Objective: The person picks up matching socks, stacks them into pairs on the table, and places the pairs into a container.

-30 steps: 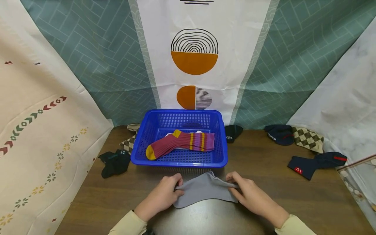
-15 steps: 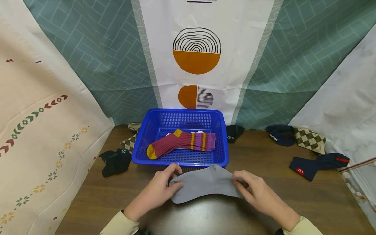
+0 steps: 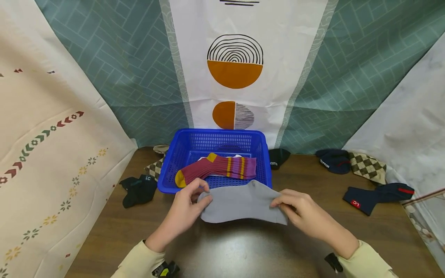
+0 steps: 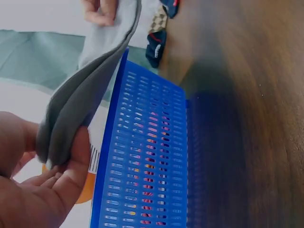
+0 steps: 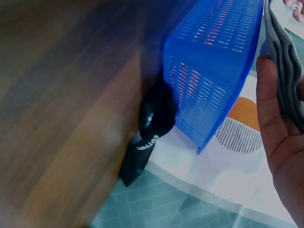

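Both hands hold a pair of grey socks (image 3: 241, 203), laid one on the other, stretched sideways above the table in front of the basket. My left hand (image 3: 185, 208) pinches the toe end between thumb and fingers. At the cuff end, my right hand (image 3: 300, 210) grips with thumb and fingers. The left wrist view shows two layers of the grey socks (image 4: 78, 104) side by side; folded layers of the grey socks (image 5: 283, 61) also show in the right wrist view. Behind them stands a blue plastic basket (image 3: 170, 170) holding maroon, yellow and purple striped socks (image 3: 215, 168), with something white beneath.
Black socks (image 3: 139, 191) and a checked sock (image 3: 154, 168) lie left of the basket. A black sock (image 3: 278, 158) touches its right side. Farther right lie a navy sock (image 3: 333, 161), a checked sock (image 3: 367, 166) and navy socks (image 3: 361, 199). Patterned cloths (image 3: 146, 77) hang around the table.
Both hands have lifted the grey socks up and toward the basket, so they now overlap its front rim in the head view. The socks have been turned flatter toward the camera.
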Demonstrator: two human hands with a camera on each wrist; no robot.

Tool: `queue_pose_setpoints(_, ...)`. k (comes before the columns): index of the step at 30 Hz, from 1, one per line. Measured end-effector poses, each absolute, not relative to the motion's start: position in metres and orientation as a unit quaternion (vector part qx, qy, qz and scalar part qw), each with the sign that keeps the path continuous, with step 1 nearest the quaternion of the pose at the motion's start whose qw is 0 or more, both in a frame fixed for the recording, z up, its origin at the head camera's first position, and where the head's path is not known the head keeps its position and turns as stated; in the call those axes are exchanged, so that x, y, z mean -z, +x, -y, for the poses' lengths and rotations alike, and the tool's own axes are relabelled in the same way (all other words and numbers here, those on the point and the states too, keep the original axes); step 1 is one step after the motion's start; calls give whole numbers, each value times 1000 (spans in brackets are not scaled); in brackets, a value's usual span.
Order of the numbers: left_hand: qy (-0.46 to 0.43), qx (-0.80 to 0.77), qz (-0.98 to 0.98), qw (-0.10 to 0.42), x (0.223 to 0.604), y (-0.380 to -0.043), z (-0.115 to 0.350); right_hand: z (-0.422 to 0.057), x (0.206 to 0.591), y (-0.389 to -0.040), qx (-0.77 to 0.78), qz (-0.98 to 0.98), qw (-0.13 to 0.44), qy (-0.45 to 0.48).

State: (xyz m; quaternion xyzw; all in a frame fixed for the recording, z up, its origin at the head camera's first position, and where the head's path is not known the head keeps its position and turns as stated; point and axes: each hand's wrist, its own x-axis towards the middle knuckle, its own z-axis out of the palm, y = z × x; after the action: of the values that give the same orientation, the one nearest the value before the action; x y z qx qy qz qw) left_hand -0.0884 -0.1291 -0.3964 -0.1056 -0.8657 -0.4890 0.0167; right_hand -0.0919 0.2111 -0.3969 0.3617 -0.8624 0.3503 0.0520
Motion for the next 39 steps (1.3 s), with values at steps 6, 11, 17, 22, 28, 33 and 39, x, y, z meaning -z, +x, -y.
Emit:
queue_pose_setpoints(6,-109,491,864,27,392,-96,133,-207,385,-106,-349,868,46,350)
queue_pose_setpoints(11,-107,461,881,8,384,-106,139,-201,374,-123,-325,881,39,341)
queue_pose_setpoints(17,-108,431,896,20,374,-128,150,-182,358,-146,-285,897,26,337)
queue_pose_setpoints(22,-102,412,904,39,370,-154,162,-162,352,-178,-248,910,18,331)
queue_pose_setpoints(28,-86,386,917,41,378,-188,175,-138,359,-215,-225,921,-6,319)
queue_pose_setpoints(33,-67,365,928,36,388,-205,182,-124,372,-237,-226,924,-46,304)
queue_pose_setpoints(39,-51,331,942,28,406,-217,183,-114,391,-251,-231,927,-84,283)
